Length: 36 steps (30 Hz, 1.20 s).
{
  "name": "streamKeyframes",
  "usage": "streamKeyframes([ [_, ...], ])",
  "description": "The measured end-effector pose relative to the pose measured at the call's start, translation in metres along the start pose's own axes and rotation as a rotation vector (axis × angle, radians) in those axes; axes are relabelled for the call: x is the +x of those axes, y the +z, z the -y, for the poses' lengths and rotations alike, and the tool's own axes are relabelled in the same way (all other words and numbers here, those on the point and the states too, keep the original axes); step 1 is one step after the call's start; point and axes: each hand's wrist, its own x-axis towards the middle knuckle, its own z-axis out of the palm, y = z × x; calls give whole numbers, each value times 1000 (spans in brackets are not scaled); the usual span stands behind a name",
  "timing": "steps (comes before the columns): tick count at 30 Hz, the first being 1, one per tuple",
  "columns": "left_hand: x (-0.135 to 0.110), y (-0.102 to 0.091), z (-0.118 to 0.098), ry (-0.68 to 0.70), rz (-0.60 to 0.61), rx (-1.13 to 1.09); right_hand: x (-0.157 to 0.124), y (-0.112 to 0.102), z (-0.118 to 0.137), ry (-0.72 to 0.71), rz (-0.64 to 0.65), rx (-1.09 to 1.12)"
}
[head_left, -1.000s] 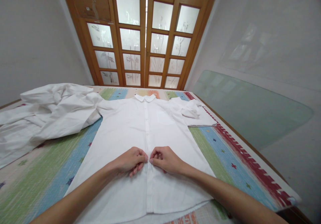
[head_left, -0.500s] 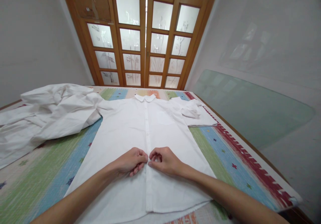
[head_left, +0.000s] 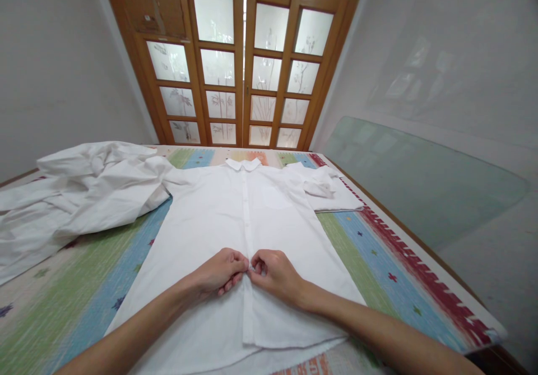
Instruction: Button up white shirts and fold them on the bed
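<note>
A white shirt (head_left: 210, 212) lies front up, its collar away from me and its hem towards me. Along its middle runs the button placket (head_left: 247, 207), with small buttons showing above my hands. My left hand (head_left: 229, 271) is closed in a pinch on the placket's left side. From the right, my right hand (head_left: 273, 274) pinches the placket edge, and the fingertips of both hands meet there. Whatever button or buttonhole lies between the fingertips is hidden.
A heap of crumpled white cloth (head_left: 96, 190) lies at the left, touching the shirt's sleeve. Folded white cloth (head_left: 332, 195) lies by the right sleeve. All rest on a striped, colourful tablecloth (head_left: 390, 263). Wooden glazed doors (head_left: 246, 100) stand beyond the table, and a wall (head_left: 462, 83) rises at the right.
My right hand has turned slightly and its fingertips have come closer to my left ones. The shirt's lower front edge has shifted a little up and to the left.
</note>
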Motion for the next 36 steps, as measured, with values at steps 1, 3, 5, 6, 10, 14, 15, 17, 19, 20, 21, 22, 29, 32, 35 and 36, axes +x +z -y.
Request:
streamKeyframes([
  [1, 1, 0, 1, -2, -9, 17, 0, 1, 0, -3, -5, -15],
  [3, 1, 2, 1, -5, -57, 65, -1, 3, -1, -6, -11, -44],
  [5, 0, 3, 1, 0, -123, 132, -2, 5, -1, -8, -13, -68],
  [6, -1, 4, 0, 4, -155, 175, -2, 6, -1, -10, -14, -81],
  [10, -6, 7, -4, 53, -240, 396, -3, 7, 0, -9, -13, -108],
  [14, -8, 6, -4, 190, -303, 633, -1, 0, 1, -7, -8, -42],
  [15, -8, 5, -4, 218, -316, 665, -1, -2, 1, -7, 1, -13],
  [17, -7, 5, -2, 254, -341, 689, 0, -7, 1, -12, 24, 49],
  [19, -7, 5, -1, 273, -367, 688, 1, -11, 1, -23, 38, 99],
  [20, -7, 5, 0, 281, -378, 684, 1, -12, 1, -29, 39, 116],
  [21, -7, 6, 0, 288, -381, 676, 1, -12, 0, -34, 39, 127],
  [22, -8, 7, -1, 290, -375, 662, 1, -12, 0, -37, 39, 131],
  [29, -11, 12, -5, 188, -283, 520, 1, -10, 0, -14, 30, 139],
  [32, -9, 11, -2, 214, -298, 522, 1, -10, 0, 3, 34, 160],
  [35, -6, 9, 2, 208, -281, 480, 2, -11, -2, 26, 41, 174],
  [36, -6, 8, 3, 204, -271, 468, 3, -11, -2, 28, 43, 179],
])
